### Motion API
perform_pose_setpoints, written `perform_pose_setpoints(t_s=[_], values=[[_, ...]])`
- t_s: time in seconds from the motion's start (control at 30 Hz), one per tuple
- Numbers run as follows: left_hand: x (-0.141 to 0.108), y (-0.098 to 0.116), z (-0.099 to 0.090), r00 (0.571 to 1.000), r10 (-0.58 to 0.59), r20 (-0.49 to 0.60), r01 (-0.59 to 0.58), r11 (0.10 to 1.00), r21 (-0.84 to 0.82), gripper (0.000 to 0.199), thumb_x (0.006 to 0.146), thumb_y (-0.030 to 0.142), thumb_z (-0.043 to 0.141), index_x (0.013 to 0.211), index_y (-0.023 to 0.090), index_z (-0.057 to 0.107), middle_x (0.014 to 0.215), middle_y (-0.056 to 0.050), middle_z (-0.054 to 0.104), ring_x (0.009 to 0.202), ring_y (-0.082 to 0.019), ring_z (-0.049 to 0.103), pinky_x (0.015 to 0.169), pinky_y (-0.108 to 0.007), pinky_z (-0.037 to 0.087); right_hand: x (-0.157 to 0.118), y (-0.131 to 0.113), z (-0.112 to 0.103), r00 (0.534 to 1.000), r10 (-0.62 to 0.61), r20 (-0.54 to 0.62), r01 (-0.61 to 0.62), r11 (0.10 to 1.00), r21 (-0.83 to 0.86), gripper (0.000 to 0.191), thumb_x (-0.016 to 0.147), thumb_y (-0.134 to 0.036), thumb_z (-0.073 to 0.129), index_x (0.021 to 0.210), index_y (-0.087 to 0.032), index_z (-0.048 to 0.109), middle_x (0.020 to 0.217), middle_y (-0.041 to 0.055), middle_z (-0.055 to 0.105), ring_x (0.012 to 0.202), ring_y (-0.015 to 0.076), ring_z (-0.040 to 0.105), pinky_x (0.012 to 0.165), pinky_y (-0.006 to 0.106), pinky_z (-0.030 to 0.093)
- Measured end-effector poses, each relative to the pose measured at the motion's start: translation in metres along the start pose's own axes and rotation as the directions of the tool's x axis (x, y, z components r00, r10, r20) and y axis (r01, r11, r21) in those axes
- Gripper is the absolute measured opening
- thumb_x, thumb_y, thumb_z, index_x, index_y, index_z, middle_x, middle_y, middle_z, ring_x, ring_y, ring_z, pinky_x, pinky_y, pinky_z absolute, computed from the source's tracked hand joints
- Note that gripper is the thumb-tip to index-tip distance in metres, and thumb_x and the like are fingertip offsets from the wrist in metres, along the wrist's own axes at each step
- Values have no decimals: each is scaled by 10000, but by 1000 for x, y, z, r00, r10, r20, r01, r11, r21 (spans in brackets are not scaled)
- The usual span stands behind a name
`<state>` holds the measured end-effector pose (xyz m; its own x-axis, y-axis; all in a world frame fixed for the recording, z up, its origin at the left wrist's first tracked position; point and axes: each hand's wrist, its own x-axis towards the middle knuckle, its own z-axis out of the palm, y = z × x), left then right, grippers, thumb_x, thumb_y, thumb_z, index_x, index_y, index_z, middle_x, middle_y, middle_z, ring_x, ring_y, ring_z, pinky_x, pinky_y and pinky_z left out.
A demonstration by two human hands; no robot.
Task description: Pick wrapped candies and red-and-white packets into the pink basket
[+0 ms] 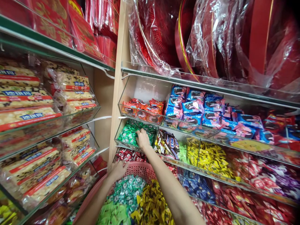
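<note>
My right hand [142,138] reaches into a clear shelf bin and touches the green-wrapped candies [127,130] there. Its fingers curl down among the wrappers, with the tips partly hidden. Lower and to the left, my left hand [118,169] is closed at the rim of a pink perforated plastic basket [140,167], slightly blurred. Inside the basket lie teal-green wrapped candies [128,189], light green ones [112,212] and yellow-gold ones [152,203]. Right of the green bin are brown-wrapped chocolate bars [167,143].
Yellow-wrapped candies [208,156] fill a bin farther right. Blue snack packs [193,106] and red packs [142,109] stand one shelf up. Packaged puffed-rice cakes [28,107] line the left shelves. A glass shelf edge [211,87] and a wooden upright [116,93] frame the reach.
</note>
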<state>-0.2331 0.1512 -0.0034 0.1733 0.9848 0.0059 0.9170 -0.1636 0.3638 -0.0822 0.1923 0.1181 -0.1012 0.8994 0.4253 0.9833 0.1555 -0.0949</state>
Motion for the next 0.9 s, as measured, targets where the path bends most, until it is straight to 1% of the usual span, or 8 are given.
perform_pose_setpoints(t_s=[0.1,0.2,0.33,0.43,0.57,0.77,0.83,0.9], values=[[-1,0,-1,1000,1,2,-1,1000,-1,669,767,649,153,987,226,621,936,-128,656,900,-304,588,728,-384,424,1,-1,0,1000,-17,12,17,1000,-7,324,804,-141,400,1098,-220,510,1059,93,467,973,200,418,783,308,338],[-2,-1,-3,1000,4,4,-4,1000,-4,658,773,638,150,973,226,623,930,-126,659,895,-302,590,724,-383,424,1,-1,0,1000,-18,16,18,1000,-11,304,808,-150,402,1074,-219,531,1055,96,468,976,207,416,779,314,337],[-4,-2,-6,1000,1,4,-1,1000,-14,666,773,639,154,967,212,626,938,-137,656,901,-312,586,728,-387,419,-1,1,1,1000,-3,-17,3,1000,1,273,807,-160,411,1036,-197,555,1034,98,477,966,206,420,771,302,342],[-5,-1,-8,1000,0,7,1,1000,-16,658,780,628,166,961,198,630,927,-139,657,898,-300,589,737,-369,415,-1,2,2,999,-3,-32,4,1000,18,266,812,-172,413,1029,-198,564,1029,97,483,961,204,420,772,299,340],[-5,0,-10,1000,-5,9,5,1000,-6,647,787,617,180,969,188,628,924,-139,657,896,-286,592,735,-350,416,0,3,6,999,-10,-47,11,1000,28,271,843,-185,364,995,-209,587,1004,92,500,948,200,420,767,301,338],[-4,0,-9,1000,4,2,-4,1000,18,634,790,610,177,951,201,634,896,-122,665,868,-287,599,716,-353,425,0,2,6,992,25,-124,-24,1000,7,279,871,-215,314,892,-187,592,958,86,534,906,187,452,735,276,348],[-3,1,-8,1000,-1,7,1,1000,11,637,788,611,176,968,201,630,905,-127,663,870,-289,598,714,-356,427,-1,1,4,989,51,-138,-46,998,38,284,880,-223,296,903,-177,575,930,87,556,873,180,481,720,266,353],[-3,1,-8,1000,-5,14,5,1000,5,653,784,619,166,978,201,627,921,-136,659,881,-296,595,717,-364,426,-2,2,3,987,69,-143,-53,993,109,290,887,-233,280,939,-172,559,898,80,581,833,167,514,704,253,361]])
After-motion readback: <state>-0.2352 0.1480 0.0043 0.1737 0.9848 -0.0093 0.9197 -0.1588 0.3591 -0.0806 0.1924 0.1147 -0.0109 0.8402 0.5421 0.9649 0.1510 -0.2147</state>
